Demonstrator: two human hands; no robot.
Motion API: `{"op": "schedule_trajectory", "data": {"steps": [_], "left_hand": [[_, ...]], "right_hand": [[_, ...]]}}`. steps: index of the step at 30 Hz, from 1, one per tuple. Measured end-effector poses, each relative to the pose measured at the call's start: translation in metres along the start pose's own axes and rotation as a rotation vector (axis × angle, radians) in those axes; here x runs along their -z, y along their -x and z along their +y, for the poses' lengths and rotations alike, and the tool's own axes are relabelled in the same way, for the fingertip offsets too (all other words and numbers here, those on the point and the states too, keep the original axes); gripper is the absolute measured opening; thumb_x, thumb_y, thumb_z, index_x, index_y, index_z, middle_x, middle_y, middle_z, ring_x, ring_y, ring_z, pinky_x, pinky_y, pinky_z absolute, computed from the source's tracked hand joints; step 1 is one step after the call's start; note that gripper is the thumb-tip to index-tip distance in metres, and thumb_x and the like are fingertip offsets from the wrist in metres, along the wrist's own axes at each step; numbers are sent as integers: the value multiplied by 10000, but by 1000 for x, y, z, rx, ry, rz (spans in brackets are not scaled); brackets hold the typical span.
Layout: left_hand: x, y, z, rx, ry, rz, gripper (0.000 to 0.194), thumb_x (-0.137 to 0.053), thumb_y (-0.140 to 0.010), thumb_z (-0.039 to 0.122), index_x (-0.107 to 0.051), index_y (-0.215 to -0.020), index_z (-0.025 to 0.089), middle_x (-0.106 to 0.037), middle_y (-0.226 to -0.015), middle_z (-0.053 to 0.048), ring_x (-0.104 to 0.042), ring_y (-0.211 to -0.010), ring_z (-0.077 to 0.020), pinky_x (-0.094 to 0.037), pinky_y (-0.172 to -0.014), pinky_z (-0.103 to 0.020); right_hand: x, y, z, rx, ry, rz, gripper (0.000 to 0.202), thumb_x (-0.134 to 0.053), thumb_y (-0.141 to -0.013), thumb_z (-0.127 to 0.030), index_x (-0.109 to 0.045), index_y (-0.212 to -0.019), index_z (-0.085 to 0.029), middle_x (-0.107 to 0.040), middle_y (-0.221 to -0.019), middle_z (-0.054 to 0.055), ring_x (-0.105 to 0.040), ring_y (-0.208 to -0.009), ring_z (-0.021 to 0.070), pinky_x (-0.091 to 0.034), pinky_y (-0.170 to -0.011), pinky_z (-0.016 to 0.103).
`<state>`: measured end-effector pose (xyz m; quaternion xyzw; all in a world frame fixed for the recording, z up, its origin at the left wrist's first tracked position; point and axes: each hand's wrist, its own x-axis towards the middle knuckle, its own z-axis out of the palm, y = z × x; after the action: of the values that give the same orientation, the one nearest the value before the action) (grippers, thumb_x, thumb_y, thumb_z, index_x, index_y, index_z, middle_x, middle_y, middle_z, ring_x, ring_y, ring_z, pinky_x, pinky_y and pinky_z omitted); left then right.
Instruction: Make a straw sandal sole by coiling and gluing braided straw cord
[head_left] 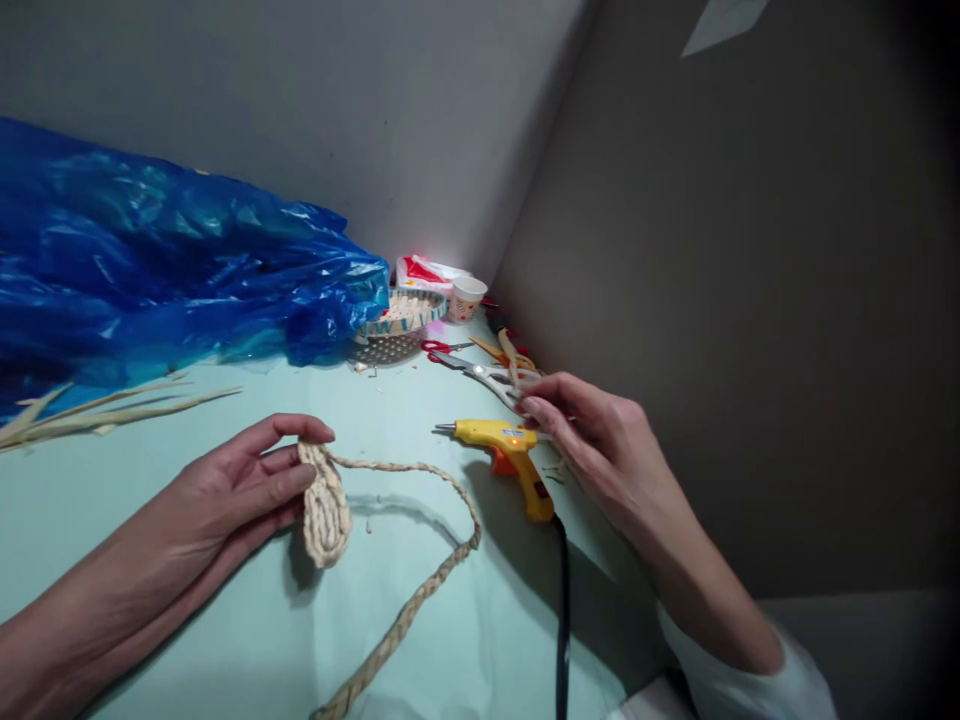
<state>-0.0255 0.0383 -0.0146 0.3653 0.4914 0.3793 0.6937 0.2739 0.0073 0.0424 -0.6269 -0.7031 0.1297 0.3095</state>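
On the left, my left hand grips a small oval coil of braided straw between thumb and fingers, holding it upright above the table. From its top a long braided straw cord loops right and then back toward the near edge. My right hand is raised at the right with thumb and forefinger pinched together. A short pale tan strip stands up from those fingertips. Just left of and below this hand is a yellow hot glue gun, its small orange light lit and nozzle pointing left.
Grey-handled scissors, red-handled scissors and orange-handled ones lie farther back. Behind them are a woven basket, a paper cup and blue plastic sheeting. Dry straw leaves lie left. A black power cable runs nearward.
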Motion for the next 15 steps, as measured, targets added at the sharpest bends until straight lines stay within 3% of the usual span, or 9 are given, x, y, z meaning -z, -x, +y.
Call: {"op": "schedule_trajectory", "data": {"steps": [3, 7, 10, 15], "left_hand": [[-2, -3, -2, -49, 19, 13, 468, -960, -610, 402, -735, -1012, 314, -722, -748, 6, -646, -713, -165, -600, -623, -170], [-8, -2, 2, -128, 23, 9, 480, -990, -532, 433, -759, -931, 299, -721, -698, -4, -625, -673, -163, -576, -566, -163], [-10, 2, 6, -178, 14, -1, 454, -977, -569, 431, -755, -938, 287, -717, -693, 2, -617, -659, -151, -551, -552, -157], [-5, 8, 9, -264, 19, -92, 332, -898, -738, 353, -736, -1018, 274, -727, -801, 12, -641, -729, -124, -537, -650, -163]], "right_hand": [[7, 25, 20, -121, 105, -20, 283, -480, -1005, -423, -618, -900, -199, -601, -716, 14, -505, -609, 176, -361, -602, 299], [-12, 44, 31, -227, 168, -129, 308, -512, -946, -455, -659, -932, -185, -668, -809, 79, -565, -689, 234, -372, -656, 338], [-25, 42, 31, -264, 158, -138, 313, -576, -871, -465, -668, -955, -178, -700, -883, 116, -603, -776, 282, -382, -704, 362], [-30, 29, 37, -359, -8, -80, 235, -603, -727, -422, -656, -803, -206, -685, -731, 67, -600, -643, 258, -385, -594, 340]]}}
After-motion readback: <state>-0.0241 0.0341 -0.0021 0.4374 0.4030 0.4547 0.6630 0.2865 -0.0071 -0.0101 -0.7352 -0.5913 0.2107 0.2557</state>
